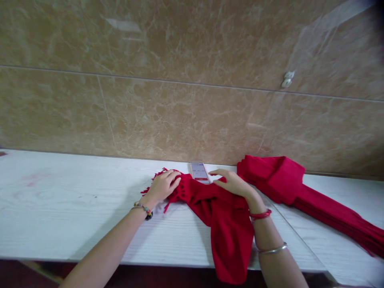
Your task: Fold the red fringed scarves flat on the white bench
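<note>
A red scarf with a fringed end lies bunched on the white table, and its lower part hangs over the front edge. My left hand is at the fringe, fingers bent and closed on the cloth, with loose tassels showing on both sides. Over the scarf's upper right part is my right hand, its thumb and fingers apart; whether its underside touches the cloth is hard to see. Just behind the scarf, between my hands, a phone lies with its screen lit.
To the right lies a stack of folded red scarves, its long tails reaching the right edge of view. The white table backs onto a brown marbled wall. A small white fitting is on the wall. A seam crosses the table at right.
</note>
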`<state>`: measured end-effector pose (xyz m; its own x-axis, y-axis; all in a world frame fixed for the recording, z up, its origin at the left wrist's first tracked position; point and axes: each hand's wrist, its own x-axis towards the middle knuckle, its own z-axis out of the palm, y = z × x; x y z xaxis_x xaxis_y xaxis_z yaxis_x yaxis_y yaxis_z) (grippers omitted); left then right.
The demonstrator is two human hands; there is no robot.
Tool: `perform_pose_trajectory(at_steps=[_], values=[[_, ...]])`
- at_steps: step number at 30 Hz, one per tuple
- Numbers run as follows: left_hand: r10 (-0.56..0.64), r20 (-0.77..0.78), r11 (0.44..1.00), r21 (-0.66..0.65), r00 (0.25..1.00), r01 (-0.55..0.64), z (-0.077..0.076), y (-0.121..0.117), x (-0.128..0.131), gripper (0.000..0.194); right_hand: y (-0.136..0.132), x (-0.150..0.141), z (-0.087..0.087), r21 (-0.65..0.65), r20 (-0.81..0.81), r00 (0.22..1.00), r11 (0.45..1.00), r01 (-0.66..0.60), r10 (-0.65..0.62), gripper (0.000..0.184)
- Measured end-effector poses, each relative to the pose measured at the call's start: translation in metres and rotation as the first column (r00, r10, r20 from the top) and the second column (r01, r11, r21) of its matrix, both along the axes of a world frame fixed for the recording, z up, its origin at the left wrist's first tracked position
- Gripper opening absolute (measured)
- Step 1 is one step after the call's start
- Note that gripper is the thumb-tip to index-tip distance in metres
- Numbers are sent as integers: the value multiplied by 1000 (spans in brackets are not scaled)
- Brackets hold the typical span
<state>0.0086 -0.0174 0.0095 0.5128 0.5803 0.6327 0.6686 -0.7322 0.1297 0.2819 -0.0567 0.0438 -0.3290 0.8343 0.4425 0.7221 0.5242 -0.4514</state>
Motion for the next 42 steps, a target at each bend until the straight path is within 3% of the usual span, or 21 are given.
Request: perform_pose_trajectory(at_steps=[2, 4, 8, 13, 18, 21, 26, 31, 34, 38, 40, 42], values=[[-85, -61, 996, -24, 995, 83, -1, -6, 5, 30, -2, -18, -3, -119, 122, 985, 987, -105, 120, 36], [-125, -123, 992, -42, 985, 120, -3, -5, 4, 46, -1, -29, -9, -163, 230, 959, 978, -130, 166, 35], [-63, -164, 998, -30, 984, 59, -11, 7, -4, 70, 4, -37, -17, -212, 351, 919, 971, -109, 180, 18], [93, -60, 988, -118, 994, -99, -20, 19, -8, 71, 2, -39, -13, -120, 194, 978, 992, -48, 71, 18], [130, -51, 969, -207, 990, -137, -17, 21, -9, 66, 2, -42, -18, -265, 267, 946, 958, -111, 183, 19], [98, 0, 976, -194, 995, -96, -14, 21, -11, 65, 2, -47, -23, -290, 343, 925, 955, -63, 164, 24], [115, 95, 985, -140, 989, -101, -7, 20, -16, 67, -1, -57, -23, -248, 357, 934, 967, 66, 28, 16], [235, 138, 969, -107, 962, -222, 3, 16, -21, 65, 2, -57, -21, -146, 206, 978, 987, 73, -42, 19], [268, 97, 960, -105, 958, -258, 1, 16, -20, 60, 4, -55, -24, -198, 221, 974, 980, 1, 43, 23], [234, -13, 965, -117, 972, -234, -10, 21, -15, 56, 6, -55, -31, -278, 339, 906, 947, -161, 254, 31], [177, -36, 979, -99, 983, -180, -14, 23, -14, 58, 5, -56, -33, -250, 363, 911, 963, -106, 195, 22], [131, -25, 990, -52, 991, -132, -14, 22, -14, 61, 6, -56, -31, -186, 319, 946, 983, 4, 57, 18]])
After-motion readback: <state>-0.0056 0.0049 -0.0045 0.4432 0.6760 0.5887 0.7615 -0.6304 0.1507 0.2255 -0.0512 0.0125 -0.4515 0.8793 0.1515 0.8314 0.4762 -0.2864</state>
